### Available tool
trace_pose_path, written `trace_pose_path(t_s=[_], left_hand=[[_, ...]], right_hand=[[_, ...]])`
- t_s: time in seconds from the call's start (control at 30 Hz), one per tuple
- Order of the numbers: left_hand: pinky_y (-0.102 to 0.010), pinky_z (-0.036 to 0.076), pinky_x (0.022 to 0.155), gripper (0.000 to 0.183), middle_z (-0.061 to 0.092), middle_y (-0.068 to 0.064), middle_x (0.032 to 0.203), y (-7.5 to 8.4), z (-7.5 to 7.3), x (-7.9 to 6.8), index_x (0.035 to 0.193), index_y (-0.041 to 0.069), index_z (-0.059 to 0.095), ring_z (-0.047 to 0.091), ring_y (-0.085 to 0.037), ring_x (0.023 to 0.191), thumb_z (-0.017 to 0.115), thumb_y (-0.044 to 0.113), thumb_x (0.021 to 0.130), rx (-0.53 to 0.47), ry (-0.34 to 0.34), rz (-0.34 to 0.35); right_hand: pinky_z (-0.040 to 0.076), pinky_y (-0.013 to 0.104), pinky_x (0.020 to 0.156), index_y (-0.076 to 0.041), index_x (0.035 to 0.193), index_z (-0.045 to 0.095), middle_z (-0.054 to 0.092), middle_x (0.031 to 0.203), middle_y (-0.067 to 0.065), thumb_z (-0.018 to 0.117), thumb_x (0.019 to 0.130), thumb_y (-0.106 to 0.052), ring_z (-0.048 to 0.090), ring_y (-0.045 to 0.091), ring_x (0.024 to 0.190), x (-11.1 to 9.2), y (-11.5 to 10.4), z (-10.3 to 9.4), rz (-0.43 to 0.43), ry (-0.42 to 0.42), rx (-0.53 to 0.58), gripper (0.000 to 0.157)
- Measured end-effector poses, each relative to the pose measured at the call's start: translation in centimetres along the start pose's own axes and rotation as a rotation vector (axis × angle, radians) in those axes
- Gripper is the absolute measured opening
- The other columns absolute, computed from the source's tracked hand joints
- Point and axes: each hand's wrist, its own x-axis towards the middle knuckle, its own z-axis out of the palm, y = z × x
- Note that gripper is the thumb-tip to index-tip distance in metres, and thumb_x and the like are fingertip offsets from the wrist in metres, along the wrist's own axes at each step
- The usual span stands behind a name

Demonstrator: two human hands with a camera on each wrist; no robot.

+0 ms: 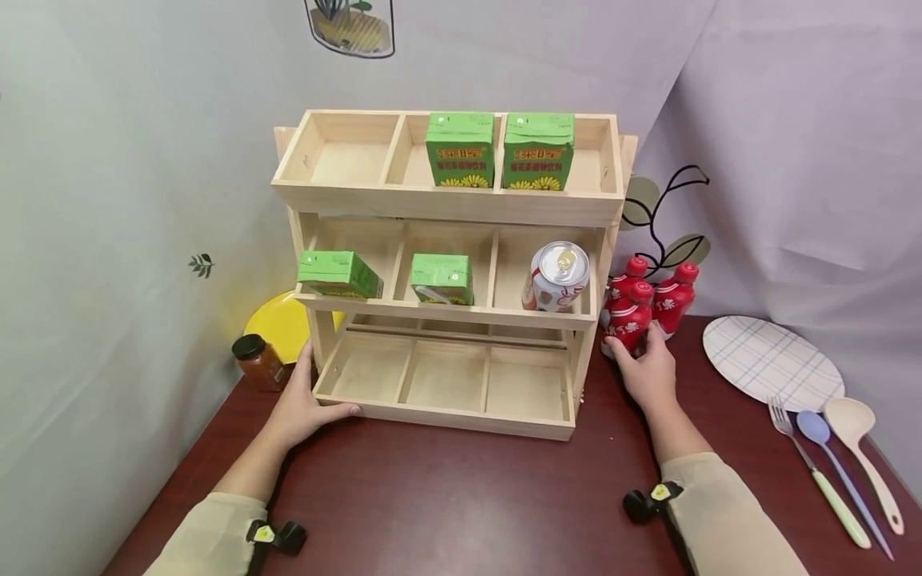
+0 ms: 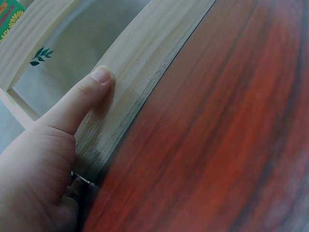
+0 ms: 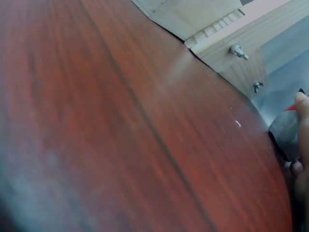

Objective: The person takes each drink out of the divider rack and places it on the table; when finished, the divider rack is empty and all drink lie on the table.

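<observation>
A three-tier wooden display rack (image 1: 471, 420) stands on the table. My left hand (image 1: 297, 410) grips its lower left corner, thumb across the front board and fingers along the side. The left wrist view shows that thumb pressed on the front board (image 2: 140, 63). To the right of the rack, my right hand (image 1: 648, 374) holds the nearest red bottle (image 1: 630, 320) between thumb and fingers. Two more red bottles (image 1: 675, 298) stand close behind it. Only the bottle's grey base (image 3: 286, 135) and part of the hand show at the right wrist view's edge.
Several green drink boxes (image 1: 461, 152) and a silver can (image 1: 556, 276) sit in the upper two tiers. Left of the rack are a brown jar (image 1: 258, 364) and a yellow plate (image 1: 277, 320). On the right lie a checked oval mat (image 1: 772, 360), fork (image 1: 799, 448), blue spoon (image 1: 839, 460) and ladle (image 1: 857, 432).
</observation>
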Motion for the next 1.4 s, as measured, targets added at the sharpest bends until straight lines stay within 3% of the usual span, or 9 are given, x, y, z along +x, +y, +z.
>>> trace_pose_path(t_s=[0.13, 0.3, 0.73, 0.97, 1.1, 1.23, 1.4], left_hand=[[-0.021, 0.038, 0.094, 0.130, 0.031, -0.012, 0.148, 0.1, 0.0, 0.0, 0.156, 0.020, 0.010, 0.041, -0.033, 0.126, 0.096, 0.019, 0.057, 0.003, -0.002, -0.002], [-0.021, 0.038, 0.095, 0.130, 0.031, -0.012, 0.149, 0.2, 0.0, 0.0, 0.156, 0.019, 0.010, 0.041, -0.032, 0.127, 0.096, 0.018, 0.057, 0.002, -0.001, -0.002], [-0.022, 0.038, 0.094, 0.129, 0.029, -0.011, 0.150, 0.3, -0.1, 0.0, 0.156, 0.020, 0.009, 0.039, -0.033, 0.128, 0.095, 0.017, 0.059, 0.002, -0.005, -0.006], [-0.019, 0.038, 0.094, 0.130, 0.030, -0.012, 0.149, 0.3, 0.0, 0.0, 0.156, 0.019, 0.011, 0.040, -0.033, 0.127, 0.095, 0.016, 0.057, -0.003, 0.000, 0.001], [-0.019, 0.037, 0.094, 0.130, 0.031, -0.012, 0.149, 0.2, -0.1, 0.0, 0.156, 0.019, 0.011, 0.040, -0.032, 0.127, 0.096, 0.017, 0.057, -0.001, 0.003, 0.003], [-0.019, 0.037, 0.094, 0.129, 0.031, -0.012, 0.149, 0.1, 0.0, 0.0, 0.156, 0.019, 0.011, 0.040, -0.032, 0.127, 0.095, 0.017, 0.058, -0.004, 0.000, 0.006], [-0.020, 0.037, 0.095, 0.130, 0.031, -0.011, 0.149, 0.0, 0.0, 0.0, 0.156, 0.019, 0.011, 0.040, -0.031, 0.127, 0.096, 0.017, 0.057, -0.012, -0.001, 0.005]], right_hand=[[0.048, 0.043, 0.081, -0.010, 0.128, 0.053, 0.063, 0.113, 0.013, 0.075, 0.084, -0.041, 0.060, 0.025, 0.095, 0.2, 0.2, 0.3, -0.023, 0.041, -0.031, 0.059], [0.050, 0.044, 0.083, -0.010, 0.127, 0.054, 0.063, 0.113, 0.013, 0.076, 0.083, -0.040, 0.061, 0.025, 0.098, 0.6, 0.3, 0.5, -0.039, 0.058, -0.022, 0.058], [0.050, 0.046, 0.087, -0.011, 0.130, 0.055, 0.061, 0.114, 0.012, 0.078, 0.079, -0.043, 0.060, 0.026, 0.103, 0.9, 0.0, 0.2, 0.019, 0.044, 0.023, 0.064], [0.050, 0.036, 0.084, -0.013, 0.139, 0.046, 0.053, 0.128, 0.008, 0.082, 0.073, -0.047, 0.055, 0.023, 0.108, 0.5, -0.1, -0.2, 0.056, 0.248, 0.042, 0.083], [0.039, 0.036, 0.092, -0.010, 0.138, 0.043, 0.042, 0.131, 0.012, 0.084, 0.069, -0.047, 0.042, 0.024, 0.117, 0.6, 0.2, -0.4, 0.013, 0.313, 0.009, 0.088], [0.028, 0.042, 0.105, -0.006, 0.135, 0.044, 0.040, 0.135, 0.015, 0.085, 0.069, -0.043, 0.033, 0.023, 0.127, 0.7, 0.8, -0.5, 0.000, 0.285, 0.001, 0.087], [0.028, 0.041, 0.107, -0.004, 0.137, 0.043, 0.036, 0.139, 0.014, 0.085, 0.071, -0.039, 0.031, 0.023, 0.130, 0.6, 0.8, -0.6, 0.012, 0.230, 0.022, 0.085]])
